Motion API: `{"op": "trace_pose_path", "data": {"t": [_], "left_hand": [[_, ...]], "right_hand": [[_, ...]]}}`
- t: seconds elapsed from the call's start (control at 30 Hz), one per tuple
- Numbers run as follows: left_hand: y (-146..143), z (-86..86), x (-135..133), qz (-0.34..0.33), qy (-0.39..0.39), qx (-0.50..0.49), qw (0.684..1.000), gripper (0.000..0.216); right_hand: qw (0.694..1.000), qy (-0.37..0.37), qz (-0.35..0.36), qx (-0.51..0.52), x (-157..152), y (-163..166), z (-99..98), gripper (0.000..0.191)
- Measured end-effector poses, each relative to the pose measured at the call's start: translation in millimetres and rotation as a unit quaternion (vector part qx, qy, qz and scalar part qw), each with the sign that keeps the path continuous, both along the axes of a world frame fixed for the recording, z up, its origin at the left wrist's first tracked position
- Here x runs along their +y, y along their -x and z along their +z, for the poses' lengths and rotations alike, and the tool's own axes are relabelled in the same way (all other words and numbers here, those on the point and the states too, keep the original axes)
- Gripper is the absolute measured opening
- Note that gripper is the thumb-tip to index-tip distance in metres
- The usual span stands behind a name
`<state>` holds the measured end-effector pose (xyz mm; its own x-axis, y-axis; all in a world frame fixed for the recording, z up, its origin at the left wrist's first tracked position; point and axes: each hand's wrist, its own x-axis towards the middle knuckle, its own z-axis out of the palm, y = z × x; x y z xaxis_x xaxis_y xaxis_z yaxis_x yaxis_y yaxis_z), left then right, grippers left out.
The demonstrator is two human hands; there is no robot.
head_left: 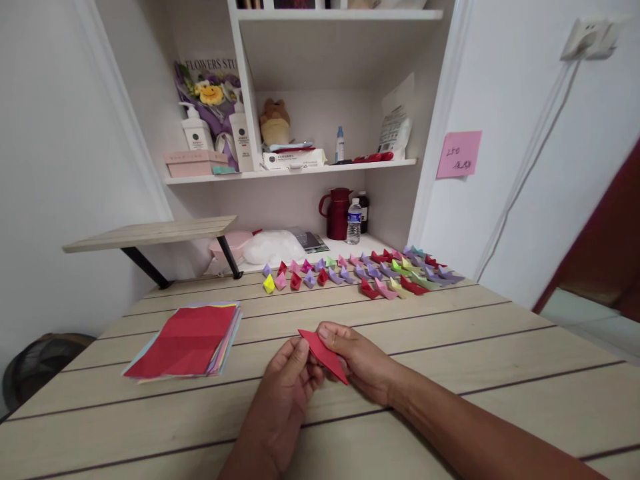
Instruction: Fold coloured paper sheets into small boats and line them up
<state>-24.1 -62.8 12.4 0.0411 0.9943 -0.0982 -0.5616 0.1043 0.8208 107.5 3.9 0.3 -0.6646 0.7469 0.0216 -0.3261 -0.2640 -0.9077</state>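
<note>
A piece of folded red paper point(326, 357), pointed at both visible ends, is held above the table between my two hands. My left hand point(290, 373) pinches its left edge, the thumb lying near the upper corner. From the right, my right hand point(360, 357) grips it with the thumb on top; the fingers underneath are partly hidden. To the left lies a stack of coloured paper sheets point(185, 340), a creased red one uppermost. Beyond my hands, small folded paper boats point(393, 287) in several colours stand in rows along the back of the table.
The wooden table point(450, 413) has dark lines across it. A small raised shelf point(155, 233) on black legs stands at the back left. Behind are a white plastic bag point(274, 248), a dark red jug point(339, 215) and a water bottle point(354, 222) under the white shelves.
</note>
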Motion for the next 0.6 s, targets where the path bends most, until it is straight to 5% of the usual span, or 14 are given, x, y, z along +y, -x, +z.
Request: {"op": "trace_pose_path", "data": {"t": [0.6], "left_hand": [[-0.8, 1.6, -2.3, -0.005, -0.007, 0.004, 1.000, 0.018]], "right_hand": [[1.000, 0.017, -0.006, 0.013, -0.8, -0.2, 3.0, 0.044]]}}
